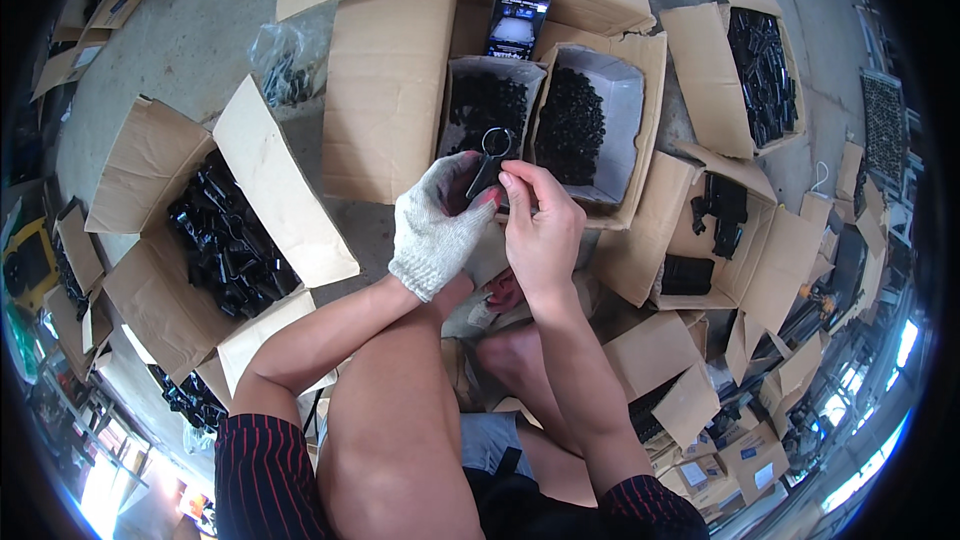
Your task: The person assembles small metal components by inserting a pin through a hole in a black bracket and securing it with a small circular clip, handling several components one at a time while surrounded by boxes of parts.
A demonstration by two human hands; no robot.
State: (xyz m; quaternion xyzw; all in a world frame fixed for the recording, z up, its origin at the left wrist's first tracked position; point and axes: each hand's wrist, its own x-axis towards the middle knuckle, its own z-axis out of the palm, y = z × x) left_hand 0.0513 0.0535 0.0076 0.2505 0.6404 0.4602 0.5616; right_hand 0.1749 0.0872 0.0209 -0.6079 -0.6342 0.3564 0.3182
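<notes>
My left hand [437, 225], in a whitish knit work glove with reddish fingertips, grips a small black part [485, 178] with a ring at its upper end. My bare right hand [541, 225] is beside it, thumb and forefinger pinched close to the part; whatever sits between those fingertips is too small to make out. Just beyond both hands, two grey trays stand side by side in an open carton [648, 155]. Small black pieces [488, 102] lie in the left tray, and more small black pieces [570, 125] fill much of the right tray [622, 110].
A lit phone [515, 25] leans behind the trays. At left stands an open carton [150, 275] of glossy black parts [228, 240]. Two more cartons with black parts [762, 75] are at right. A clear plastic bag [290, 65] lies on the concrete floor [225, 25].
</notes>
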